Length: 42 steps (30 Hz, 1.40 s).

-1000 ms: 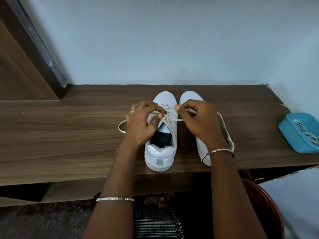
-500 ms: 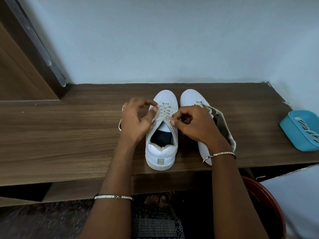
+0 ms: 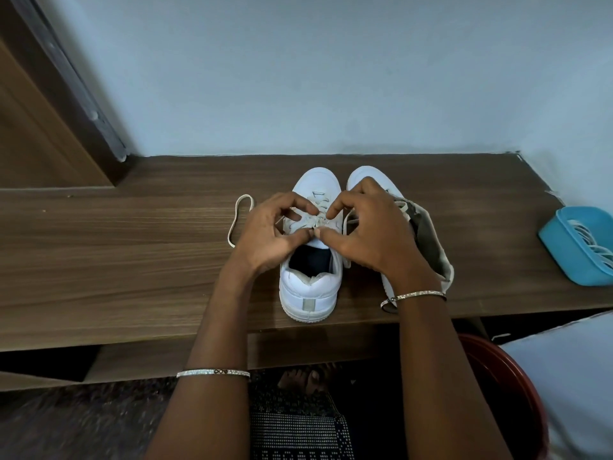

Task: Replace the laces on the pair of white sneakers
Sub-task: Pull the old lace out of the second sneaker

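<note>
Where the hands sat on either side of the eyelets half a second ago, they now meet over the tongue of the left sneaker. Left hand and right hand each pinch the lace between thumb and forefinger at mid-lacing, thumb tips nearly touching and the other fingers curled above. One second ago the lace ran taut between the hands; now it is bunched at the pinch. More of the slack loop shows, lying out on the wooden shelf left of the shoe.

Shoes unmoved: left sneaker upright, heel toward the person, near the shelf's front edge. Right sneaker just beside it, leaning right, grey lining showing, partly under the right hand. Blue basket holding white laces sits at the shelf's right end, same spot.
</note>
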Tool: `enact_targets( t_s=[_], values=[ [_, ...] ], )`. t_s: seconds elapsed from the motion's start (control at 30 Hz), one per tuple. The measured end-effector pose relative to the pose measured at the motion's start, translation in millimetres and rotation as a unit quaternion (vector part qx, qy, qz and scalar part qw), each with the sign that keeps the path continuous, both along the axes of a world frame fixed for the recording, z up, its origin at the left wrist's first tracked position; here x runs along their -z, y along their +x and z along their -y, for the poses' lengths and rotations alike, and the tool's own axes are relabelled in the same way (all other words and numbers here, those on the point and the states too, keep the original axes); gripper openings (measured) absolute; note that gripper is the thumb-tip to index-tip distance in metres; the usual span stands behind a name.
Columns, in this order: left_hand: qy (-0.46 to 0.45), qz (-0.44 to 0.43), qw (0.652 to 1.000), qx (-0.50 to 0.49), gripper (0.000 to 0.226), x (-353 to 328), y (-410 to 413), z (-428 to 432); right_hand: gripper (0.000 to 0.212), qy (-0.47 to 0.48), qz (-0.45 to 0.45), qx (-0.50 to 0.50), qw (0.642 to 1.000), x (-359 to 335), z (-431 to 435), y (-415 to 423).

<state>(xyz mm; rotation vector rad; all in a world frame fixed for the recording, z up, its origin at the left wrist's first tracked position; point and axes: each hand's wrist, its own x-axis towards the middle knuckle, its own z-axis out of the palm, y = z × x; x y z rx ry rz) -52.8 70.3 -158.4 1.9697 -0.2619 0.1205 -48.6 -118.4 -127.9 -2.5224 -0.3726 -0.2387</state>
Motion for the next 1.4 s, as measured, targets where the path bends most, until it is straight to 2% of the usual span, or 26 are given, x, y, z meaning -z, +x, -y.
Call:
enact_targets(
  t_s=[0.07,0.2,0.4,0.5,0.67,0.93,1.1,1.2,1.4],
  values=[
    [-0.002,-0.002,1.0,-0.002,0.028,0,1,0,0.041,-0.001,-0.015,-0.011,1.0,1,-3,0],
    [-0.005,0.007,1.0,-0.01,0.024,0,0,1,0.03,0.043,-0.071,-0.013,0.996,5,-5,-2],
    [0.054,0.088,0.994,-0.045,0.016,2,2,11,0.009,0.101,-0.049,0.035,0.993,9,-9,-5],
    [0.11,0.133,0.983,-0.06,0.015,3,4,15,0.008,0.129,-0.061,0.049,0.989,12,-8,-3],
    [0.172,0.173,0.968,-0.061,0.014,5,5,19,0.01,0.208,-0.13,0.042,0.968,17,-1,2],
    [0.223,0.23,0.944,-0.083,0.004,0,1,18,0.009,0.242,-0.149,0.035,0.958,14,1,0],
    [0.18,0.181,0.948,-0.189,0.013,-2,-2,24,0.01,0.235,-0.134,0.048,0.961,15,0,-1],
    [0.199,0.161,0.94,-0.226,0.015,0,-1,26,0.013,0.224,-0.124,0.053,0.965,16,-1,0],
    [0.254,0.22,0.933,-0.127,0.019,1,6,21,0.017,0.215,-0.12,0.045,0.968,18,1,1]
  ],
)
